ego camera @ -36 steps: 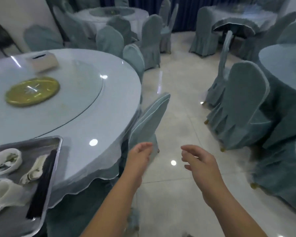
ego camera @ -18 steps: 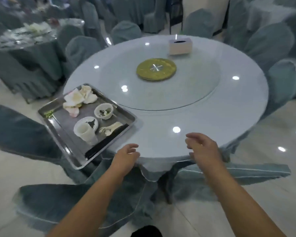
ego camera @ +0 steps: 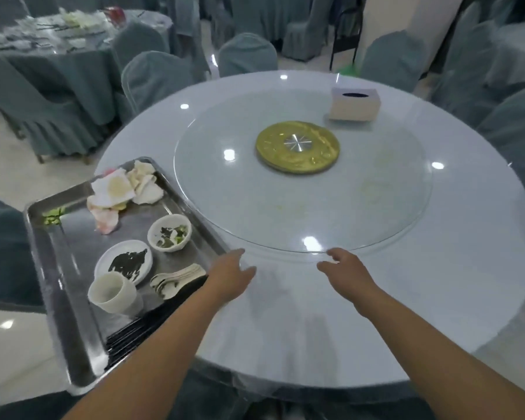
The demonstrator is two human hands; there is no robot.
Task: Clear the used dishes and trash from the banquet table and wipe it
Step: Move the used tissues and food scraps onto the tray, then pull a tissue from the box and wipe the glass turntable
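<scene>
Since the metal tray [ego camera: 73,286] already carries the used dishes and trash, it's the thing to handle next, prob.: it sits at the near-left of the banquet table [ego camera: 437,283], its near end overhanging the table edge, its long right rim just left of the left hand's fingertips. Judging by looks, it's stiff steel w/ a rolled lip, slick, and loaded unevenly; the cup [ego camera: 112,294], small plate [ego camera: 123,263] and bowl [ego camera: 169,233] look like ceramic, so breakable and free to slide if tilted. Crumpled napkins [ego camera: 119,192] at the far end weigh little. Best hold, I'd say: both long rims, kept level. Spoons [ego camera: 173,281] and black chopsticks [ego camera: 140,331] lie just behind the left hand [ego camera: 231,275] and under its forearm, loose, could roll off. Left hand hovers low over the tabletop beside the tray, fingers loosely bent, holding nothing; whether it touches the rim, can't tell. Right hand [ego camera: 344,274] is also empty, fingers relaxed and spread, tips near the glass turntable [ego camera: 391,207] edge; contact unclear. Beyond the fingers: gold hub [ego camera: 297,147], tissue box [ego camera: 354,104]. No wiping cloth in view. Tray's near corner is blurred and part-hidden by the arm; smears on the glass are faint; green scrap [ego camera: 53,215] in the tray's far-left corner is unidentifiable.
</scene>
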